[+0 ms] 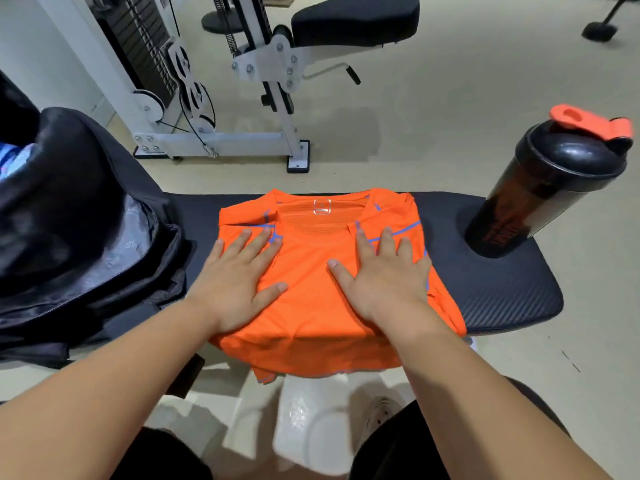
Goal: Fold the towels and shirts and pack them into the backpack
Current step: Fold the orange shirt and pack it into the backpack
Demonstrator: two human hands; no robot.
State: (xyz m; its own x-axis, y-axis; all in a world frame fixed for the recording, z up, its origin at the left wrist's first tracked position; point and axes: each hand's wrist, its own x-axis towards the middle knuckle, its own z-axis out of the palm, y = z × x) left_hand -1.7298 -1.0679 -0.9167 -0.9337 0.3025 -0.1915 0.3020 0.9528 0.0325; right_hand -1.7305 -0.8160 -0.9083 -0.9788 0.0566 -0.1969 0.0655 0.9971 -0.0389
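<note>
Two flat palms rest on the orange shirt (311,306). My left hand (239,282) presses its left half and my right hand (384,278) its right half, fingers of both straight and spread, gripping nothing. The shirt lies on the black bench (502,282) with its collar on the far side from me and its hem hanging over the near edge toward my knees. Its long axis therefore runs straight away from me, between my two hands. Its sides look already turned in.

I judge this step to be smoothing before the next fold, and that fold turns on this axis. The hem has to come up from the near side toward the collar, so both hands would need to draw back to the hanging edge.

The backpack (86,220) stands near the shirt's left side with its mouth open, and my left hand is the nearer one to it. My right hand would have to cross the whole shirt. A shaker bottle (554,188) stands to the right of the shirt, well apart, clear of any leftward carry. Something pale blue shows inside the backpack, too blurred to name.
</note>
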